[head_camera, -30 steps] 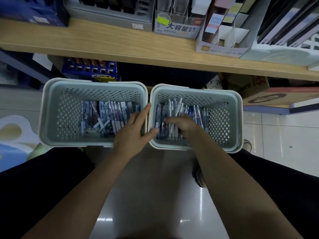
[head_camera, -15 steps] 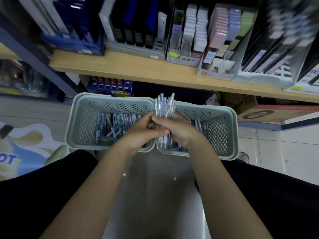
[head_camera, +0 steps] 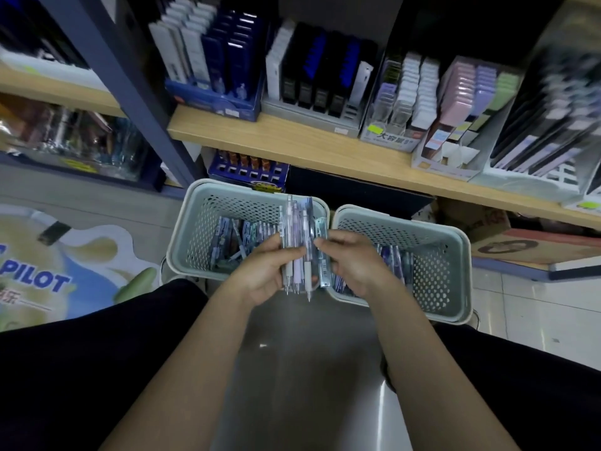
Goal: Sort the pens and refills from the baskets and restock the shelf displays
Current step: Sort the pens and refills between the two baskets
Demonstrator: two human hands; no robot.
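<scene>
The wooden shelf (head_camera: 292, 141) carries the displays; below it sit my two baskets – left basket (head_camera: 195, 229), right basket (head_camera: 448, 255). Between them my left hand (head_camera: 263, 271) and right hand (head_camera: 351, 262) both grip an upright bundle of pens (head_camera: 297, 242) – tips down.

Baskets: the left perforated grey plastic basket (head_camera: 192, 236) stands touching the right perforated grey plastic basket (head_camera: 455, 271) on the floor.
Shelf: the wooden shelf board (head_camera: 292, 141) runs behind and above both.
Pens: the bundle of clear-barrelled pens (head_camera: 297, 242) stands upright before the baskets' shared edge.
</scene>
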